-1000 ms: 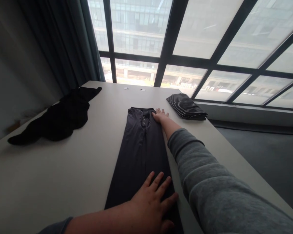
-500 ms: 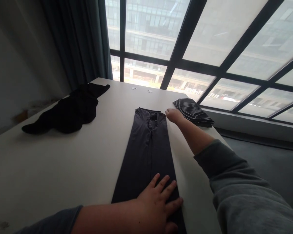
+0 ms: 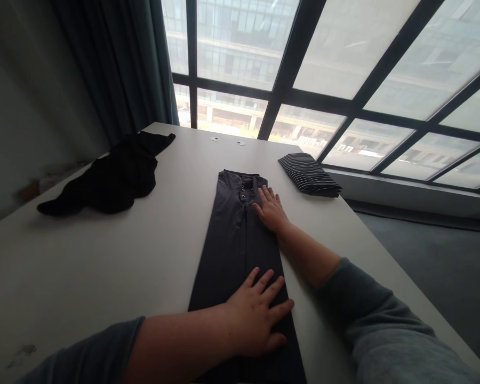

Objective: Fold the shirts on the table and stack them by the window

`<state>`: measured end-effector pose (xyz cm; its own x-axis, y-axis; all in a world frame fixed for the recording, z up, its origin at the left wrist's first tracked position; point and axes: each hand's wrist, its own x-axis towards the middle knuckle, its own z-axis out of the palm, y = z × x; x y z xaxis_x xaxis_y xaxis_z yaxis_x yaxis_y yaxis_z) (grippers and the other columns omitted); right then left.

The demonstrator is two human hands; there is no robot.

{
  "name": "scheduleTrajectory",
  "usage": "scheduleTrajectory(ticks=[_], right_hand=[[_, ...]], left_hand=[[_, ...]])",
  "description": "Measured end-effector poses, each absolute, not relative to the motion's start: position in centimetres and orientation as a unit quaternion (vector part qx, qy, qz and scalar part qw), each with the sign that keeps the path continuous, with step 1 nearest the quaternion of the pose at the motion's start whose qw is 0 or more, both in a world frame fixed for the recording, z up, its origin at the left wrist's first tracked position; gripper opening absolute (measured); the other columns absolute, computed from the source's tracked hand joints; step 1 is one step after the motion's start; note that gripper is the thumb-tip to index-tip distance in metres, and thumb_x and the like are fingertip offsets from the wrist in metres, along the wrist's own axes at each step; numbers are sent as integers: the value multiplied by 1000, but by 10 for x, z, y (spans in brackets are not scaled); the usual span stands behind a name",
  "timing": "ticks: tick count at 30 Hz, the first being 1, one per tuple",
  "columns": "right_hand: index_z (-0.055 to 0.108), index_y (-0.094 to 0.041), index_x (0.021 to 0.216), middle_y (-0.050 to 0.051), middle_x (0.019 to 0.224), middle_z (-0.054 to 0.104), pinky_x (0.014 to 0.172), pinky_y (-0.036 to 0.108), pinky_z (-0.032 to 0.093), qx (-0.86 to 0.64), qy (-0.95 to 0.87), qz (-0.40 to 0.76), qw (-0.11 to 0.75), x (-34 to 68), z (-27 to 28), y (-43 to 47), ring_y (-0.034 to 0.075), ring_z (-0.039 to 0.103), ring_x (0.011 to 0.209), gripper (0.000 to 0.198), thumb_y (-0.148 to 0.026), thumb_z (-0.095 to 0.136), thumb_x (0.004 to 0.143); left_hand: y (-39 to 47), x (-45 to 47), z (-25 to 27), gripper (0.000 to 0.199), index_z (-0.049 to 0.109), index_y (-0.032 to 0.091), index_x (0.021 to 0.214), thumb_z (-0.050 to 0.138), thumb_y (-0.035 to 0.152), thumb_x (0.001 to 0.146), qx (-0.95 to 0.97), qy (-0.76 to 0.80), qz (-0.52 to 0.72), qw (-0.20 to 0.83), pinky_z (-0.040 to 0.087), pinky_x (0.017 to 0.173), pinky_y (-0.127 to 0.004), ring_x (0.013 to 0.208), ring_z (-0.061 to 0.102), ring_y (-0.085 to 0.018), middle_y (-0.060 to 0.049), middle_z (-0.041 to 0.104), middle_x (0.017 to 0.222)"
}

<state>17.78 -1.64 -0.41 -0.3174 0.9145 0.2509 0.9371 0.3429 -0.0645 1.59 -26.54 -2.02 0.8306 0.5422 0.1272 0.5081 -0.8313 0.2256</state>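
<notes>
A long dark grey garment (image 3: 224,234), which looks like a pair of trousers, lies flat and narrow on the white table, running away from me. Several small round fasteners show in the opening at its far end, and a line runs down its middle. My left hand (image 3: 256,312) rests palm down across the nearer part of the cloth, fingers spread. Farther up, my right hand (image 3: 271,209) lies flat on the garment's right side just below the fasteners, its fingers stretched out. Neither hand grips anything. The near end of the garment runs out of view at the bottom.
A crumpled black garment (image 3: 112,178) lies at the table's left side. Folded black-and-white striped cloth (image 3: 310,175) sits near the right edge of the white table (image 3: 152,261). Two small white discs lie at the far end. Windows and a dark curtain (image 3: 120,58) stand beyond.
My right hand has come from beside the garment's far right corner back toward me, and now lies flat on the cloth. My left hand stays spread on the nearer part.
</notes>
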Motion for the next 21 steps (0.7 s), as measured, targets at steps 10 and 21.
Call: scheduleTrajectory(ticks=[10, 21], right_hand=[[63, -41, 146, 2, 153, 58, 132, 53, 33, -349, -906, 132, 199, 246, -25, -217, 24, 44, 153, 47, -32, 50, 102], [63, -26, 150, 10, 153, 59, 127, 54, 39, -273, -941, 132, 152, 268, -28, -346, 30, 49, 149, 51, -35, 69, 100]], left_hand=[[-275, -33, 36, 18, 68, 18, 95, 71, 36, 97, 967, 234, 103, 15, 47, 84, -35, 90, 66, -21, -3, 70, 94], [-364, -153, -39, 34, 70, 27, 126, 70, 15, 94, 911, 349, 218, 4, 53, 100, -38, 117, 67, -24, -6, 71, 130]])
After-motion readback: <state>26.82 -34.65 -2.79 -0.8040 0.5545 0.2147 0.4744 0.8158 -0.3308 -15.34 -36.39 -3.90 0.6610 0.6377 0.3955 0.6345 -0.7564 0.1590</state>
